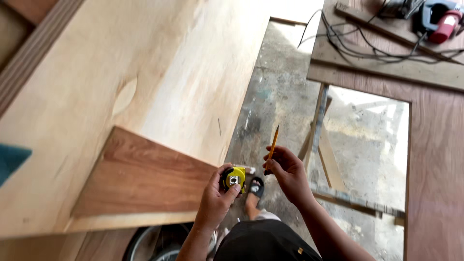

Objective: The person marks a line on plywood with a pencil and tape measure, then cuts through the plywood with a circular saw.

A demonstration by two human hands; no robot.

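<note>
Left hand (216, 197) gripped a yellow tape measure (235, 178) just off the edge of the reddish board (140, 176) lying on the pale plywood sheet (145, 77). Right hand (287, 173) pinched a yellow pencil (273, 143) (tip up), near the tape. Power tool (442, 19) far top right.

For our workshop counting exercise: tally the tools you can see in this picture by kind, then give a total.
Yellow and black tape measure, in the left hand: 1
Yellow wooden pencil, in the right hand: 1
Red and grey corded power tool, on the far wooden bench: 1
Total: 3
</note>
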